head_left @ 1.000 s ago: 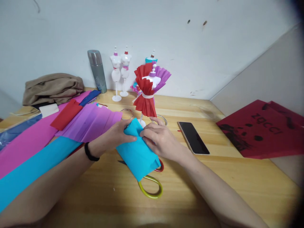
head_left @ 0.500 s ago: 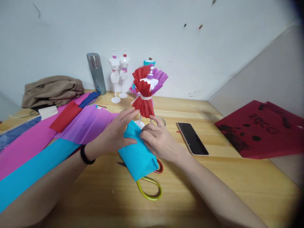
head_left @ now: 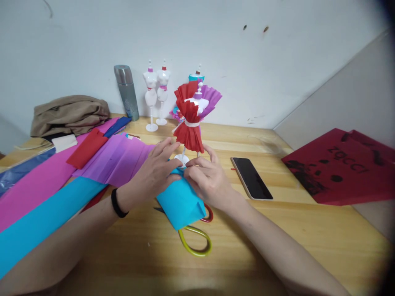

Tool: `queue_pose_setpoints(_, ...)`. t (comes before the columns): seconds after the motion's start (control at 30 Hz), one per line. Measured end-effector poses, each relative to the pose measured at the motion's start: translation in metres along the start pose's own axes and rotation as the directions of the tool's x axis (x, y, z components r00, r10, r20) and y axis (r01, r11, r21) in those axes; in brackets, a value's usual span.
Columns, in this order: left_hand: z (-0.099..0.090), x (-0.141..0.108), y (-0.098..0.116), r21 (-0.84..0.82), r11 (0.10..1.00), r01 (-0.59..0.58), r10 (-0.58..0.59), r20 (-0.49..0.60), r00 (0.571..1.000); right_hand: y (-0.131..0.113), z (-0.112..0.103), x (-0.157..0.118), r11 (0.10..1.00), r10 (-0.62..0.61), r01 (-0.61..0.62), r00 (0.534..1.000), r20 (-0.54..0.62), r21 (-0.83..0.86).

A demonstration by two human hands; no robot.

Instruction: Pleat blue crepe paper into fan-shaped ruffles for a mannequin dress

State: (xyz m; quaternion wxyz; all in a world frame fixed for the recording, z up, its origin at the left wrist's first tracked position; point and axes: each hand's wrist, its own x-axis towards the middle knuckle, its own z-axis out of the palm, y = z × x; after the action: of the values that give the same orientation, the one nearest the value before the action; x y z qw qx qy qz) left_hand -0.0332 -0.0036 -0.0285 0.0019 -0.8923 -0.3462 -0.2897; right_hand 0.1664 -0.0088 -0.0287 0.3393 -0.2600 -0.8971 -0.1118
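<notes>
A folded piece of bright blue crepe paper (head_left: 182, 203) lies over a pair of scissors with a yellow-green and a red handle (head_left: 197, 250). My left hand (head_left: 157, 168) is at its upper left edge, thumb and a finger closing on the paper while the other fingers stretch forward. At the upper edge, my right hand (head_left: 208, 174) pinches the paper between bent fingers and thumb. Just beyond both hands stands a small white mannequin (head_left: 200, 105) wearing a pleated red paper dress (head_left: 189, 135) with a white waistband and a purple fan behind the shoulder.
Two bare mannequins (head_left: 151, 98) and a thermos (head_left: 126, 92) stand by the wall, with another mannequin (head_left: 196, 77) behind the dressed one. Purple paper (head_left: 120, 160), other coloured sheets and a brown cloth (head_left: 70, 113) lie left. A phone (head_left: 252, 179) and red bag (head_left: 336, 168) are right.
My left hand has come down and closed onto the blue paper's upper edge, nearer my right hand. My right hand stays pinched there. The view has shifted slightly.
</notes>
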Motion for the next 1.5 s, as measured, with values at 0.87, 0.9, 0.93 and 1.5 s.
queue_pose_setpoints(0.87, -0.005, -0.001, 0.006, 0.045, 0.976, -0.215, 0.218, -0.097, 0.971, 0.009, -0.031, 0.008, 0.652, 0.383, -0.551, 0.832, 0.401, 0.520)
queue_pose_setpoints(0.9, -0.004, -0.001, 0.005, 0.040, 0.978, -0.205, 0.208, -0.086, 0.974, 0.009, -0.028, 0.008, 0.632, 0.397, -0.576, 0.815, 0.422, 0.519)
queue_pose_setpoints(0.93, -0.004, -0.001, 0.005, 0.037, 0.979, -0.201, 0.204, -0.081, 0.976, 0.009, -0.026, 0.007, 0.606, 0.411, -0.599, 0.799, 0.439, 0.524)
queue_pose_setpoints(1.5, -0.002, -0.002, -0.007, -0.005, 0.908, -0.419, 0.407, -0.223, 0.886, 0.021, -0.012, 0.002, -0.039, 0.314, -0.713, 0.657, 0.686, 0.700)
